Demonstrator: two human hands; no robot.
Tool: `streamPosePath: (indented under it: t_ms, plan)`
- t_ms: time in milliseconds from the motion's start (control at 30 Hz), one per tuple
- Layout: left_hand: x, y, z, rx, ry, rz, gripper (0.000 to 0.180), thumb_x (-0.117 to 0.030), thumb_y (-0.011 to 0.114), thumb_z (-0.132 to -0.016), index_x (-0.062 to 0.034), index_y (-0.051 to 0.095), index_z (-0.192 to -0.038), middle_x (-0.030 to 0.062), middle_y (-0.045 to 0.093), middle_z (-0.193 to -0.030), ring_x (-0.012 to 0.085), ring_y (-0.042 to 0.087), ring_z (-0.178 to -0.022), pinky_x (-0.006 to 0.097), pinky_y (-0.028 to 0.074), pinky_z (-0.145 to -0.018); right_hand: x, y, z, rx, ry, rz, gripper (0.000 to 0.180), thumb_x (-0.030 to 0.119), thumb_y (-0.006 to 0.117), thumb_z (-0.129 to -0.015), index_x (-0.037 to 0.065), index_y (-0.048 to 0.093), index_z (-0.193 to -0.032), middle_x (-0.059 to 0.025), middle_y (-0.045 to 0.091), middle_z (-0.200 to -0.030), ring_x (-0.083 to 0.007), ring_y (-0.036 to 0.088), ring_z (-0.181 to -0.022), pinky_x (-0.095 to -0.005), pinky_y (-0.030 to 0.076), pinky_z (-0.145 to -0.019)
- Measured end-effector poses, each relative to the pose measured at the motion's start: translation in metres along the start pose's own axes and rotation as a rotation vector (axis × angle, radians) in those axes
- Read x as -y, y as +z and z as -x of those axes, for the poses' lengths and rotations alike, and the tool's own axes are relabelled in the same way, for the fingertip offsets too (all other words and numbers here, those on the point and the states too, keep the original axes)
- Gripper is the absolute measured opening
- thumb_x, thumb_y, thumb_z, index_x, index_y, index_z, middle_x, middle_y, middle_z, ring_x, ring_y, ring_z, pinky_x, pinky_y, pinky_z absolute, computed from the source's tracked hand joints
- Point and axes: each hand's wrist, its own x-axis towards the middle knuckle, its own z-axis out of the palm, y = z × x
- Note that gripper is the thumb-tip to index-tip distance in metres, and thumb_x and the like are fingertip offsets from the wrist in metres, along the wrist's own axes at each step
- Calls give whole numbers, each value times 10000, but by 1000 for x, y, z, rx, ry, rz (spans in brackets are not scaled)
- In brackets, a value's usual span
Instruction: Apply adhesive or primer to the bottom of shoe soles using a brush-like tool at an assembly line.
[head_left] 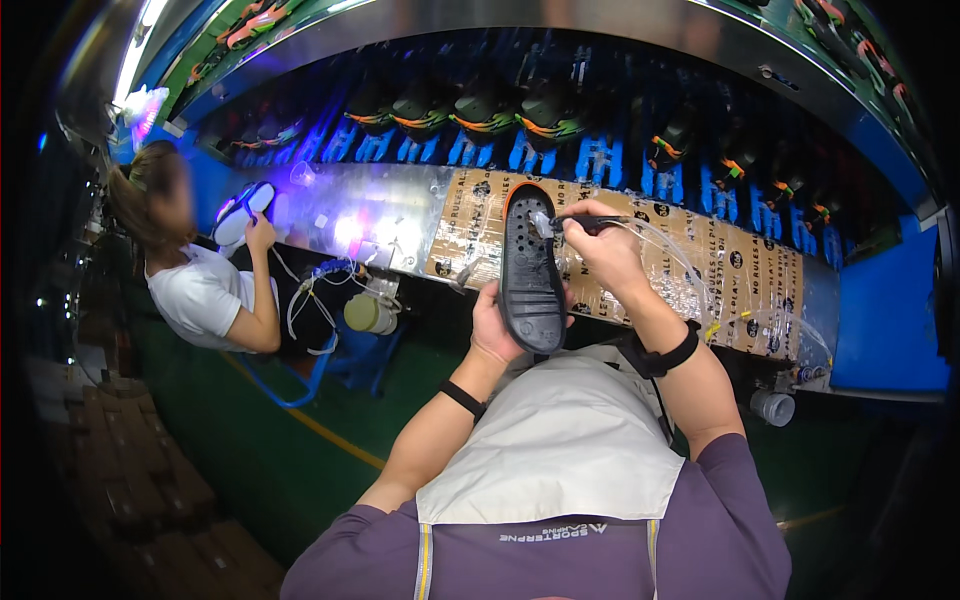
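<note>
Room: a shoe line under blue-violet light; black shoes with orange trim (480, 115) hang in a row on blue holders at the back.
Surface: a long bench (400, 215) faced with foil and taped cardboard, running across in front of the person, close enough to work over.
Sole: a black perforated sole (530, 270) with an orange toe edge, held upright in the air above the apron, its flat face turned toward the person so the whole face shows.
Left hands: the left hand (495, 325) is closed round the heel end from below, steadying it.
Right hands: the right hand (600, 245) is clamped on a thin applicator (580, 222), tip touching the toe end; clear tubing (690, 270) trails off it to the right.
Apron: a white apron (560, 440) covers the lap beneath the work.
Co-worker: a person in a white shirt (200, 295) at left, holding a pale sole (243, 212) up under the lamp.
</note>
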Motion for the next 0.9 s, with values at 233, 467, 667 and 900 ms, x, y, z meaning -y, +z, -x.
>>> streamPosePath:
  t_ms: [233,467,667,900]
  plan:
    - [9,24,-1,42,34,-119,785,-559,364,-959,-47,474,-1545,240,571,-1483,446,591,-1325,646,469,-1104,14,22,-12,-193,-292,77,198,161,715,-915,20,746,-1049,-65,720,-819,-136,648,-734,-292,518,-692]
    - [0,16,-5,21,304,-216,694,-574,266,-1077,-87,545,-1485,142,604,-1470,303,598,-1336,483,464,-1158,44,19,43,279,-414,469,169,104,724,-846,1,743,-978,-217,738,-865,-384,744,-803,-427,590,-726]
    - [2,37,-3,-52,290,-121,718,-621,246,-1079,-101,532,-1484,178,650,-1378,359,661,-1227,528,548,-1053,69,-2,33,279,-424,358,215,196,733,-855,45,788,-998,-224,754,-884,-401,746,-794,-456,598,-759]
    - [15,72,6,-43,148,-116,818,-726,296,-999,-135,502,-1525,204,647,-1381,417,685,-1171,601,582,-950,54,26,-1,-247,-897,324,292,45,783,-838,12,747,-1125,-145,710,-850,-297,672,-747,-399,539,-681]
